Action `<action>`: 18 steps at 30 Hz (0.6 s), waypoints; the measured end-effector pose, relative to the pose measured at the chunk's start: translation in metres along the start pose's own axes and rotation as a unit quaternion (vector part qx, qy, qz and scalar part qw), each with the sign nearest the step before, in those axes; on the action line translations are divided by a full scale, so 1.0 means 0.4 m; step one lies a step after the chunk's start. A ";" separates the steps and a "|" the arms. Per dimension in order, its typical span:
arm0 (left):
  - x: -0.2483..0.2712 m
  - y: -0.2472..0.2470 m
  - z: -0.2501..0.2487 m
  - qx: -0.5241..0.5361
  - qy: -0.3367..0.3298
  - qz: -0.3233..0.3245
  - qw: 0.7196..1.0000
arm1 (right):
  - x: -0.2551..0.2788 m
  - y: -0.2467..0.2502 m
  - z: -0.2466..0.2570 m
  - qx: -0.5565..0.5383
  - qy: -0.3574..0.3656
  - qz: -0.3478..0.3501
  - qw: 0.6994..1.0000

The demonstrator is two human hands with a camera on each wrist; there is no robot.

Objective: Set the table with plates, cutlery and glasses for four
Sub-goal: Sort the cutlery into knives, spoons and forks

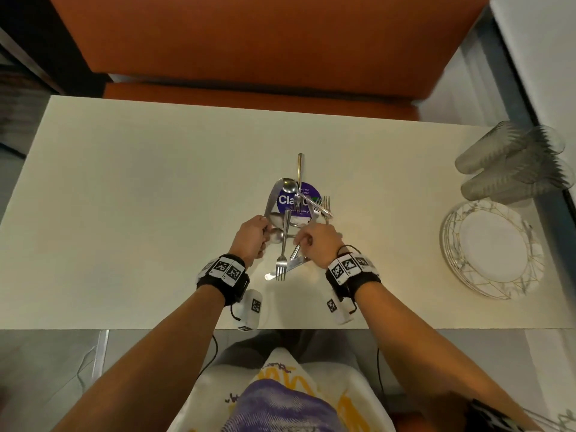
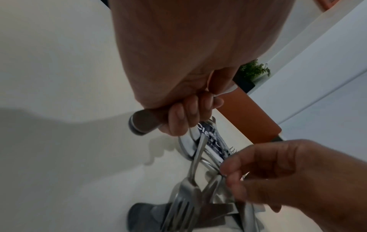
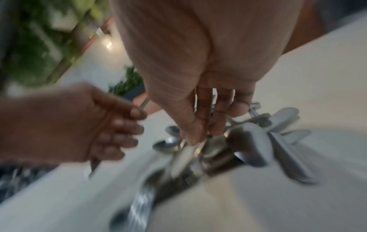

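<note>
On the cream table, left hand [image 1: 251, 236] grips a shiny metal knife [image 1: 271, 201]; right hand [image 1: 318, 241] pinches tangled silver cutlery [image 1: 294, 222], which could snag and scatter.

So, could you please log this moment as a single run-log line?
stage: sorting cutlery pile mid-table | left hand: grips knife | right hand: pinching a piece from pile | plates, glasses: stacked at right, unplaced

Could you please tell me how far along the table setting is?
Nothing is laid yet. Plates sit stacked and glasses grouped at the table's right end. The left hand grips a knife and the right hand picks through the cutlery pile. All four places remain.
</note>
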State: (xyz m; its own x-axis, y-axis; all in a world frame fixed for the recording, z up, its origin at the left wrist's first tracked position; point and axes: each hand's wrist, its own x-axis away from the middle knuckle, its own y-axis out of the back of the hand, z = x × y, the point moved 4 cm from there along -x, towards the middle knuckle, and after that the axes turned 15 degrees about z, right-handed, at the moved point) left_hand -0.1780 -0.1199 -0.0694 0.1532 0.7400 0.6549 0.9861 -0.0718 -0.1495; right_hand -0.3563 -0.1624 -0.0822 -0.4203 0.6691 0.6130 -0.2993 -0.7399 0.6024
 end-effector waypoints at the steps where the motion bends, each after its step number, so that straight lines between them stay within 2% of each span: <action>1: 0.003 0.003 0.009 0.009 0.004 -0.003 1.000 | -0.001 -0.016 0.000 0.043 -0.001 0.024 0.999; 3: 0.008 0.009 0.027 0.023 0.010 -0.008 1.000 | 0.005 -0.036 0.009 0.128 0.020 0.064 0.990; 8: 0.019 0.019 0.047 0.042 0.018 -0.021 0.999 | -0.001 -0.062 0.020 0.220 0.060 0.055 0.972; 12: 0.028 0.031 0.047 0.062 0.016 -0.034 0.997 | -0.013 -0.067 0.037 0.248 0.068 0.065 0.964; 18: 0.042 0.057 0.039 0.065 0.007 -0.055 0.996 | -0.024 -0.059 0.072 0.231 0.077 0.061 0.968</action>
State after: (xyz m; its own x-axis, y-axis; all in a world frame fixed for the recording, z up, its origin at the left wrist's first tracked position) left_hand -0.1538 -0.0989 -0.0733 0.0455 0.7287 0.6833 0.9805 0.0984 -0.1703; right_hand -0.3206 -0.1492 -0.0875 -0.5614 0.5345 0.6318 0.1597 -0.6791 0.7165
